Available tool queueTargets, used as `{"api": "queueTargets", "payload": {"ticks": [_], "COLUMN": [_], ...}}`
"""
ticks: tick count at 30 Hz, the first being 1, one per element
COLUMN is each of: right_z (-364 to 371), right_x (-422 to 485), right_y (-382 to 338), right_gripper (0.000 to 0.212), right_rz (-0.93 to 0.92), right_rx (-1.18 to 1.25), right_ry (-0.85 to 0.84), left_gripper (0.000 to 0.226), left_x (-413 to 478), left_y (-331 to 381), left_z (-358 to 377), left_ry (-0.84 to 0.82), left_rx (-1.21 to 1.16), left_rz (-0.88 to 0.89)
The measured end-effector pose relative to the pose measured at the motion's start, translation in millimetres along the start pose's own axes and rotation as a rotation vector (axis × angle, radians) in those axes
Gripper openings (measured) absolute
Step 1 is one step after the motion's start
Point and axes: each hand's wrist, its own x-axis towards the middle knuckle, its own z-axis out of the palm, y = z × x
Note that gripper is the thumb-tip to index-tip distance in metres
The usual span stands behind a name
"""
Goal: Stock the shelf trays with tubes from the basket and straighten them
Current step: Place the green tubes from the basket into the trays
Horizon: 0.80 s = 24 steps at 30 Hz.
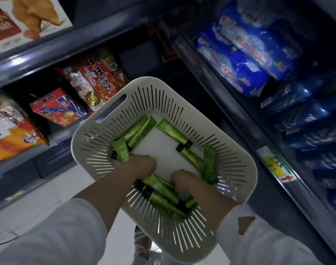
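Dark shelves (pixel 54 46) fill the upper left and the right of the frame. Snack packs (pixel 98 81) are on the left ones and blue packs (pixel 245 54) on the upper right ones. The white slotted basket (pixel 245 163) is in the centre. Both hands are inside it, at its lower part. The left hand (pixel 142 165) and the right hand (pixel 184 181) are curled among the green tubes (pixel 163 194). Their fingertips are hidden, so I cannot tell if they really grasp any. The other tubes lie along the basket walls, at the left and at the right.
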Motion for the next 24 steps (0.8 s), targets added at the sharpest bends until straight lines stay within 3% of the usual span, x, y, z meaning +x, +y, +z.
{"api": "queueTargets", "payload": {"ticks": [4,9,13,18,24], "right_z": [-15.8,-35.9,-40.3,-48.0,-56.5], "right_x": [2.3,-24.6,-50.8,-103.0,-190.4], "right_y": [7.1,2.8,-6.7,-14.7,-22.4], "right_gripper": [0.023,0.010,0.017,0.027,0.024], "right_rz": [0.051,-0.105,-0.130,-0.039,0.127], "right_rx": [0.320,0.610,0.542,0.494,0.460], "right_ry": [0.223,0.613,0.714,0.926,1.180], "left_gripper": [0.018,0.016,0.009,0.017,0.024], "left_x": [-1.9,-20.7,-47.2,-93.0,-157.9], "left_y": [-0.8,8.2,14.6,17.7,37.4], "left_z": [-11.8,-24.8,-37.5,-64.5,-101.8], "left_ry": [0.182,0.404,0.477,0.577,0.734], "left_rx": [-0.187,-0.384,-0.296,-0.104,-0.248], "left_rz": [0.025,0.158,0.185,0.160,0.251]}}
